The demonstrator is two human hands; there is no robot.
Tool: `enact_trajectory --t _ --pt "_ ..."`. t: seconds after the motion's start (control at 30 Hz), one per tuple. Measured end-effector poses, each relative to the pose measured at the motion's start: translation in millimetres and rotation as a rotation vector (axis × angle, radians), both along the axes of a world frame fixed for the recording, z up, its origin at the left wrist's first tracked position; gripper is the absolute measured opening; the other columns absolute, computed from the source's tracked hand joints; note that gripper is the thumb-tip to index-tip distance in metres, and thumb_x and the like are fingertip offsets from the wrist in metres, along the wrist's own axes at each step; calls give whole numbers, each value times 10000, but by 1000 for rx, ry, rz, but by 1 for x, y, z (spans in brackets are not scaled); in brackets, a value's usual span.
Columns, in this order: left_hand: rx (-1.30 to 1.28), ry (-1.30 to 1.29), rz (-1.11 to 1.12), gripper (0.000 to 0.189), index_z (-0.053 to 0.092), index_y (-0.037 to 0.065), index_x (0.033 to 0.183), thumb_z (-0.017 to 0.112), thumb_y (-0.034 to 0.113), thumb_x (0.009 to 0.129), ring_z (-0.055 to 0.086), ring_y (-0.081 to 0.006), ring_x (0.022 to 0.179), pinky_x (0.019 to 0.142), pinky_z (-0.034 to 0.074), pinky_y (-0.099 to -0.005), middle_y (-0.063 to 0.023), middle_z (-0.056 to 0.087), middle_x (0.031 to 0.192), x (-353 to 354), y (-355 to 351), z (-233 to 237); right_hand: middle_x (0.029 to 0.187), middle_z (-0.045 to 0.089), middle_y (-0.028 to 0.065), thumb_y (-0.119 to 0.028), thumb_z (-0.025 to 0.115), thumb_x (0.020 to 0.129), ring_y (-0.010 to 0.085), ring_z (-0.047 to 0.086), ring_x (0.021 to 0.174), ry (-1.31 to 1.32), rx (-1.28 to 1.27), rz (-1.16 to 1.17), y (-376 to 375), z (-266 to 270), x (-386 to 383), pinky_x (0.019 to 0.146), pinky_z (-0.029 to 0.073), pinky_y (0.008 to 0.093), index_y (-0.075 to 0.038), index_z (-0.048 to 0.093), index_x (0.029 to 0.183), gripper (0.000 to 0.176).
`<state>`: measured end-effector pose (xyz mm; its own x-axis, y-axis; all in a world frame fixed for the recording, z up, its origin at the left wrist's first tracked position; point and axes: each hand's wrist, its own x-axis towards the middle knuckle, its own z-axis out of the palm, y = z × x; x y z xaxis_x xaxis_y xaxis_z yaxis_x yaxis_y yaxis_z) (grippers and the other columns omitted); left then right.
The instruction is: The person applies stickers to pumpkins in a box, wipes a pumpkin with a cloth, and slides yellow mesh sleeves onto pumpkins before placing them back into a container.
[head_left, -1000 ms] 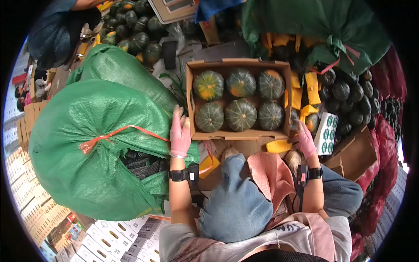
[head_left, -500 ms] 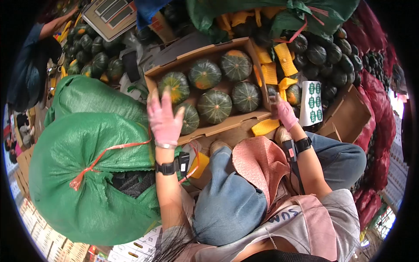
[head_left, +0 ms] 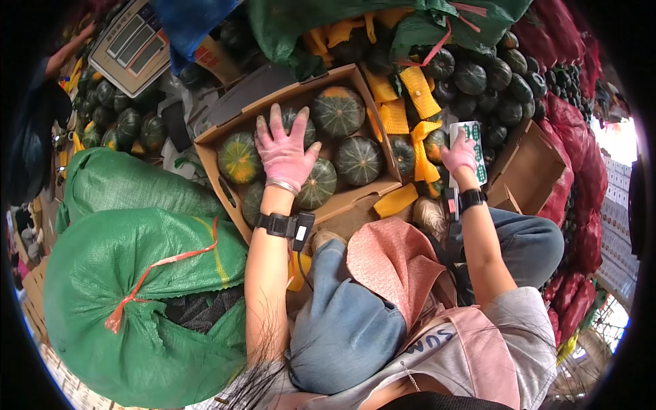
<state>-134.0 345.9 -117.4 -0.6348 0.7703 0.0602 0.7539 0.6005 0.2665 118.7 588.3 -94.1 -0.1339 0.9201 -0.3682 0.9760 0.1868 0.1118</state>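
Closest to the camera, a blue denim knee and a pink cloth apron fill the lap, with a bulging green woven plastic sack just to the left. Past them the left hand, in a pink glove above a black wrist strap, lies palm-down on a dark green ribbed squash in the back row of a brown cardboard box. Its fingers are spread wide apart, pressing on top and not wrapped around the squash. The box looks full, with squashes packed in two rows.

Off to the right, the right hand rests on a white sheet of green-printed labels just beside the box. I cannot tell whether its fingers pinch the sheet or only touch it.

By my judgement, the step is settling the packed fruit while getting at the labels. Taking a label would call for a fingertip pinch at the sheet's edge — with the left hand steadying the box.

Farther back lie yellow foam netting, loose squashes and a grey platform scale.
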Motion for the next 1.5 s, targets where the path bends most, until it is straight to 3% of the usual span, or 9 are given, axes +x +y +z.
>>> enact_trajectory --t 0.17,0.37,0.8,0.93,1.03,1.1,1.13,1.2,1.5 --pt "-66 -3 28 784 362 351 1356 718 461 665 229 -460 1274 1041 256 -568 -158 208 1451 2 3 0 827 664 167 -363 637 794 246 642 708 191 -372 192 8 -1 -14 623 505 340 -41 627 1029 398" --pt "13 -8 37 756 405 322 1331 734 435 659 245 -468 1256 1023 256 -571 -162 225 1429 2 2 5 1216 526 230 -388 656 795 274 598 1019 1064 -931 656 -59 103 -171 834 481 341 -61 364 1355 711" --pt "-9 -91 105 626 444 302 1244 707 428 690 215 -475 1272 1047 234 -573 -131 209 1439 5 2 -4 1141 551 182 -583 672 668 301 567 1058 1018 330 582 -111 141 -405 859 474 433 -2 499 1186 797" --pt "65 -34 64 710 409 330 1311 707 453 678 231 -477 1252 1022 266 -580 -158 237 1413 3 0 -1 919 669 111 -388 641 724 254 641 874 1188 -154 615 -81 131 -439 797 503 352 -16 635 1005 466" --pt "99 -62 89 711 429 344 1296 735 421 659 226 -459 1263 1027 267 -566 -132 240 1419 4 1 2 994 628 93 -99 596 839 199 622 793 1725 -1384 352 -42 149 -409 662 518 306 -54 513 1198 372" --pt "86 -99 112 711 437 345 1286 749 401 650 231 -451 1265 1034 255 -563 -112 238 1419 4 3 4 1009 631 121 -87 605 816 240 624 862 1882 -1447 168 -39 183 -347 742 515 328 -18 605 1033 227" --pt "89 -98 113 707 437 345 1284 749 399 653 235 -451 1263 1034 253 -565 -110 241 1417 4 3 4 918 648 122 -272 617 725 205 633 825 1869 -451 514 37 107 -342 740 507 294 -11 633 996 376" --pt "87 -96 116 702 432 347 1284 747 399 659 246 -454 1255 1035 246 -572 -107 248 1411 4 3 3 1053 607 177 -148 646 788 284 597 974 2008 -1165 244 -39 205 -240 866 477 387 -23 525 1147 399" --pt "51 -54 124 713 426 326 1281 744 435 652 256 -454 1243 1026 261 -558 -104 259 1406 4 3 1 1217 494 225 -199 638 710 317 493 1131 2041 -762 567 -60 173 -80 974 382 411 27 513 1151 511"
